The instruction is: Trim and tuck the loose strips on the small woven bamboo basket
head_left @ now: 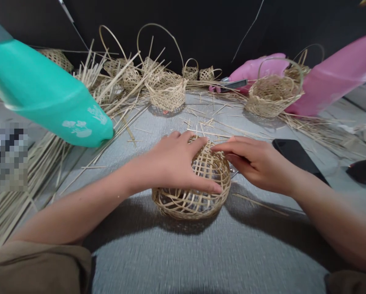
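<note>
A small woven bamboo basket [201, 200] rests on the cloth-covered table, its rounded lattice side facing up. My left hand [178, 161] lies across it from the left, thumb and fingers spread around the weave and holding it. At the basket's far right side is my right hand [253, 161], its fingers pressed together close to the strips. What those fingers hold, if anything, is hidden. A small shiny metal bit [232, 169] shows beneath the right hand; its kind cannot be made out.
Behind stand a handled basket [167, 92], another handled basket [273, 98] and several smaller ones. A green watering-can-like plastic vessel [63, 98] leans in at left, a pink one [333, 77] at right. Bamboo strips [26, 188] lie left; a black phone [296, 157] lies right.
</note>
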`<state>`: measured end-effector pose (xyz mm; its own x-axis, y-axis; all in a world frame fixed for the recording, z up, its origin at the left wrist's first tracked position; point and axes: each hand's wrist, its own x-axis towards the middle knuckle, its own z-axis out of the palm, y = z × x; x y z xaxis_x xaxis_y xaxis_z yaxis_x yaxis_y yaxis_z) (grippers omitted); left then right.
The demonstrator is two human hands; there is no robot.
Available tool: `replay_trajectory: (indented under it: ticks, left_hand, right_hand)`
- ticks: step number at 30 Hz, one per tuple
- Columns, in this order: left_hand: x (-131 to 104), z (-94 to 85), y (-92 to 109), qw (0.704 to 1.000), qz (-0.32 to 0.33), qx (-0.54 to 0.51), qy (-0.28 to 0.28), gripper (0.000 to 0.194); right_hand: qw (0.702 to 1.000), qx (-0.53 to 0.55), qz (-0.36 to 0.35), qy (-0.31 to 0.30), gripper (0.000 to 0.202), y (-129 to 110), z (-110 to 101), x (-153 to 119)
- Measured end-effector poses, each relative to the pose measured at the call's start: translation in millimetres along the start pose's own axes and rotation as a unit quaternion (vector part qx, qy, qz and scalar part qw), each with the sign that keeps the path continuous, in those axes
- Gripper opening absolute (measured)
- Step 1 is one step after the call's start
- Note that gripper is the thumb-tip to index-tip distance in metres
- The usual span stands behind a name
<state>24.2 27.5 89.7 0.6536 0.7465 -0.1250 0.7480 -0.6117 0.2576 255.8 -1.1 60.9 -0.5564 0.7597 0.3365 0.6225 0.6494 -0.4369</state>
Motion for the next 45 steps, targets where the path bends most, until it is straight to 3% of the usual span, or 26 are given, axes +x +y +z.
replay_trajectory:
  ticks: [9, 16, 24, 33, 39, 42, 45]
  left_hand:
    - [0, 0.8, -1, 1.000, 0.001, -0.011, 0.003, 0.112]
    - [0, 3.1, 1, 1.000, 0.002, 0.007, 0.005, 0.118]
    - [0, 3.6, 0, 1.000, 0.005, 0.002, -0.003, 0.118]
    - [-2, -0.8, 5, 1.000, -0.010, -0.005, -0.014, 0.117]
    - [0, -0.3, 3, 1.000, -0.021, -0.017, -0.015, 0.122]
    - [1, 0.3, 3, 1.000, -0.026, -0.010, -0.012, 0.122]
    - [0, -0.7, 5, 1.000, -0.022, 0.001, -0.002, 0.123]
  right_hand:
    - [0.998, 0.007, 0.003, -0.069, 0.037, -7, -9, 12]
    - [0.990, -0.073, -0.038, -0.117, 0.033, -8, -12, 15]
    - [0.985, -0.090, -0.045, -0.139, 0.038, -7, -14, 17]
    - [0.991, -0.029, -0.043, -0.124, 0.040, -9, -17, 24]
    - [0.996, -0.037, -0.067, -0.045, 0.039, -6, -6, 14]
    - [0.999, -0.032, -0.014, 0.004, 0.032, -4, 0, 5]
    - [0.994, 0.015, 0.104, 0.008, 0.020, -2, -3, -3]
